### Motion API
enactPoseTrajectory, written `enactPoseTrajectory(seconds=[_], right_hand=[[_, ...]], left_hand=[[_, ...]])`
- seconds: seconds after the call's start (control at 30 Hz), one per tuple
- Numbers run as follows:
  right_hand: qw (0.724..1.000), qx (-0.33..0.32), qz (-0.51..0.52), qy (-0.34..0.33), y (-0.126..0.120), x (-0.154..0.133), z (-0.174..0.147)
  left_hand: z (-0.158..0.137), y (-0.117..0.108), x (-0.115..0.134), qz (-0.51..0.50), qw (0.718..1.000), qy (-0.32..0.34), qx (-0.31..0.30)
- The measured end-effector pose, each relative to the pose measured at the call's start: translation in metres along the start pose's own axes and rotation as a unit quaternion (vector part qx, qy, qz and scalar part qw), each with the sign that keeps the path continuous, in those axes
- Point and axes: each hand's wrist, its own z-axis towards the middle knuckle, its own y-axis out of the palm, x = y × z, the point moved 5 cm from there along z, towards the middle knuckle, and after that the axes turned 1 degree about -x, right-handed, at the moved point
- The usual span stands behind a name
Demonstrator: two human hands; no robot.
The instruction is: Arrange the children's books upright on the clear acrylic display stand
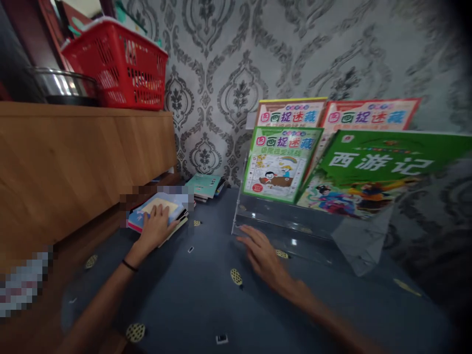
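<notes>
My left hand (158, 225) lies on a stack of books (142, 211) at the left of the table, its fingers spread over the top cover. My right hand (261, 253) hovers or rests by the lower left corner of a clear acrylic display stand (276, 221), fingers stretched out with nothing in them; whether it touches the stand I cannot tell. On the stand lean a green picture book (280, 164), a larger green book (372, 169) with white characters, a brown-edged book (291, 112) and a red one (372, 112) behind.
A second pile of books (204, 187) lies by the wall. To the left is a wooden cabinet (88, 162) bearing a red plastic basket (136, 73) and a metal pot (66, 86). The dark table (206, 300) has a printed pattern. Patterned wallpaper (228, 73) covers the wall behind.
</notes>
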Motion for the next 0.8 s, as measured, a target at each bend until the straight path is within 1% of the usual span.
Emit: enactPoseTrajectory(seconds=[0.07,0.17,0.23,0.33,0.43,0.57,0.7,0.8], right_hand=[[0.999,-0.028,0.022,-0.002,0.015,-0.015,-0.006],[0.997,-0.050,0.054,-0.003,0.031,-0.030,-0.016],[0.996,-0.055,0.075,-0.002,0.037,-0.034,-0.023],[0.993,-0.052,0.104,0.022,0.039,-0.030,-0.029],[0.989,-0.053,0.129,0.047,0.038,-0.026,-0.030],[0.987,-0.056,0.145,0.045,0.035,-0.028,-0.027],[0.986,-0.062,0.152,0.041,0.033,-0.033,-0.026],[0.986,-0.066,0.151,0.038,0.034,-0.034,-0.027]], left_hand=[[-0.004,0.000,-0.001,0.008,0.999,-0.007,-0.033],[-0.006,-0.002,0.000,0.022,0.998,-0.003,-0.067],[-0.006,-0.003,0.000,0.026,0.996,0.002,-0.087],[-0.007,-0.005,-0.006,0.028,0.994,0.010,-0.106],[-0.008,-0.009,-0.011,0.027,0.994,0.032,-0.102],[-0.012,-0.017,-0.007,0.037,0.993,0.057,-0.097],[-0.021,-0.020,0.005,0.075,0.993,0.054,-0.072],[-0.023,-0.020,0.004,0.080,0.994,0.052,-0.059]])
